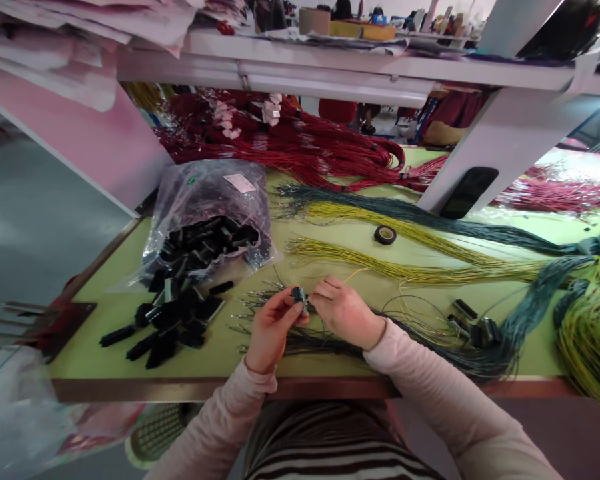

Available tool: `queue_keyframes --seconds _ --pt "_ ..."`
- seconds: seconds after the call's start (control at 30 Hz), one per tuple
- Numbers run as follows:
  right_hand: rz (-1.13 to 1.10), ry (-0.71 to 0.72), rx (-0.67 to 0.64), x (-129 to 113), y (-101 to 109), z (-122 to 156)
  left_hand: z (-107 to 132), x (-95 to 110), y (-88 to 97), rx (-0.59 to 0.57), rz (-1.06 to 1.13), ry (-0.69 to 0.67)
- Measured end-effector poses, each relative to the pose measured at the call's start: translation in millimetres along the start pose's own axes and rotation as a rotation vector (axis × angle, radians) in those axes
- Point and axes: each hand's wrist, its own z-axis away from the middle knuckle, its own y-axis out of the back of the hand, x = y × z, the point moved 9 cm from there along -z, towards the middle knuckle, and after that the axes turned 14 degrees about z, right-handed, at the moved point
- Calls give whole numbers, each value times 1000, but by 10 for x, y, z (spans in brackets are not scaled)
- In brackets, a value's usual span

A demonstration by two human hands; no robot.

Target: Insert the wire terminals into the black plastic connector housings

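Observation:
My left hand (273,328) is closed on a small black and grey connector (299,298), pinched between thumb and fingers near the table's front. Right beside it, my right hand (344,312) has its fingers pinched together at the connector's right side. A thin yellow wire (356,273) runs out near these fingers, but its end is hidden by them. Beneath both hands lies a bundle of dark green wires (325,345), its metal-tipped ends fanned to the left. Several connectors with wires (475,328) rest on the right of this bundle.
A clear plastic bag (210,193) spills black connectors (180,320) at the left. Yellow wires (430,272), a black tape roll (385,235) and red wire bundles (320,150) lie beyond my hands. A pronged metal fixture (63,327) sits at the left edge; a shelf (330,57) spans above.

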Motion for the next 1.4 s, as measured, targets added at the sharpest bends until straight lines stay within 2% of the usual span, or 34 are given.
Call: queue_keyframes --seconds 0.13,0.3,0.43,0.8,1.07,1.23,1.4 --pt "-53 -5 9 1 -52 -8 -25 -60 27 19 40 67" --pt "-287 -219 70 221 -28 21 -43 -112 68 39 99 123" --pt "-355 -272 85 293 -32 40 -50 -109 79 38 86 103" --pt "-334 -207 73 202 -42 -8 -44 -56 79 15 34 26" --pt "-418 -246 125 280 -18 24 -41 -90 80 26 102 63" --pt "-481 -287 112 283 -80 32 -39 -48 58 7 47 9" --pt "-562 -330 89 276 -145 59 -59 12 137 36 23 -83"
